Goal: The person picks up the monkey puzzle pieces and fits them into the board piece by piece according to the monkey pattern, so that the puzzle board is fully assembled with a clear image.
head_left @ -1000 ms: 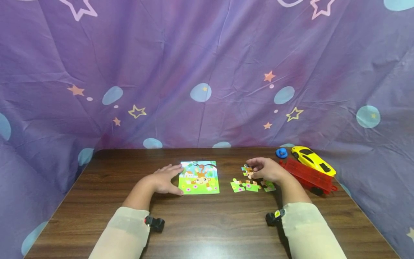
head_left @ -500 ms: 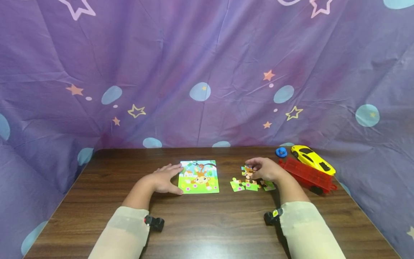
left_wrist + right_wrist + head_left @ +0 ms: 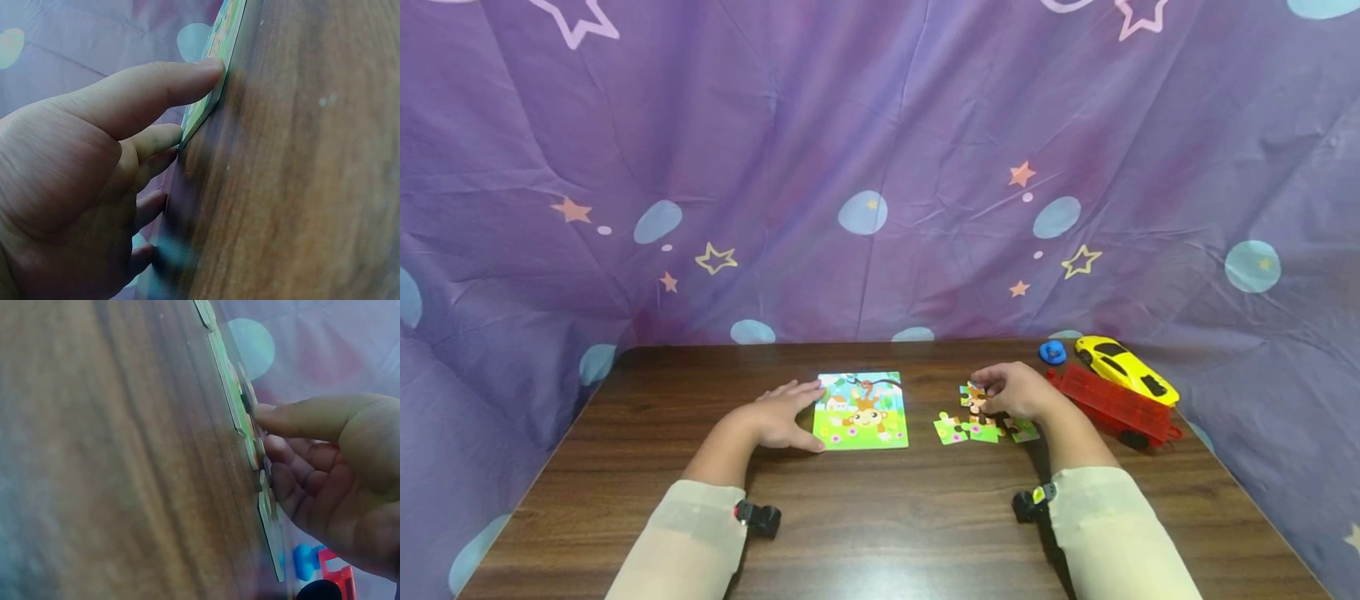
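A square picture board showing a monkey hanging over grass lies flat on the table. My left hand spans its left edge, with the thumb at the near corner and the forefinger at the far one. To the right, my right hand pinches a brown and blue jigsaw piece between thumb and fingers, low over the table. Its near edge meets a row of green-bottomed jigsaw pieces. Another green piece shows beneath the right hand, which hides part of the group.
Behind and right of the right hand stand a red toy trailer, a yellow toy car and a small blue hat-shaped toy. The wooden table ends at the back against a purple curtain with stars and dots.
My right hand has shifted the brown jigsaw piece slightly nearer, against the green-bottomed row. The left hand and the picture board have stayed in place.
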{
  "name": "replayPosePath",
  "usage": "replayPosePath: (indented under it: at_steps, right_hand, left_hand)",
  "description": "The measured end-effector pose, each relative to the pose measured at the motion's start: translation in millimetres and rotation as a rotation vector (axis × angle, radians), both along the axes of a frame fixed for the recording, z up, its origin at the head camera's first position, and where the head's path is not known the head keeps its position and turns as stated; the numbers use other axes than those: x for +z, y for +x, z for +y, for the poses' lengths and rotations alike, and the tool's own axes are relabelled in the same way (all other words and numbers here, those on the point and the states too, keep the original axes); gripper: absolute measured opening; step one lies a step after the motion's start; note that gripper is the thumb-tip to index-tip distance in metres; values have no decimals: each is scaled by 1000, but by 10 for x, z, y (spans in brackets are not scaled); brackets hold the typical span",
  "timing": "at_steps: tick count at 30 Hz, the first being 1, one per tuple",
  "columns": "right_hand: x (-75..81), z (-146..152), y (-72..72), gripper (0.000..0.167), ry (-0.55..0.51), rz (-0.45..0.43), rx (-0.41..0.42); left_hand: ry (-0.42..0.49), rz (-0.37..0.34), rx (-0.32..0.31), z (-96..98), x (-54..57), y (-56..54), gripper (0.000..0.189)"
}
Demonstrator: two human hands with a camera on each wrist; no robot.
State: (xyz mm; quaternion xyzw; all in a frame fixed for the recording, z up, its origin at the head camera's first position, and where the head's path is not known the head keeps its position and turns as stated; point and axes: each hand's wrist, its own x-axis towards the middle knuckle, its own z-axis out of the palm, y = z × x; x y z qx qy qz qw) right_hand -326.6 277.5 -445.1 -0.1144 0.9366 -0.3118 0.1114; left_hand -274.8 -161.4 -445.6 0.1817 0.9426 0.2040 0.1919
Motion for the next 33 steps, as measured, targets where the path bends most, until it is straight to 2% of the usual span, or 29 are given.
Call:
replayPosePath:
  at_steps: [3, 9, 23, 33]
  right_hand:
    - [20, -20, 6, 57, -8, 19, 3]
    - [62, -190, 33, 59, -66, 28, 67]
    - [106, -905, 138, 54, -113, 9, 188]
    - [69, -1341, 103, 53, -129, 46, 256]
  left_hand:
    - [6, 0, 0, 1, -4, -3, 103]
    - [4, 2, 3, 2, 2, 4, 103]
    - [10, 2, 14, 5, 25, 23, 103]
    - [9, -14, 19, -2, 14, 7, 102]
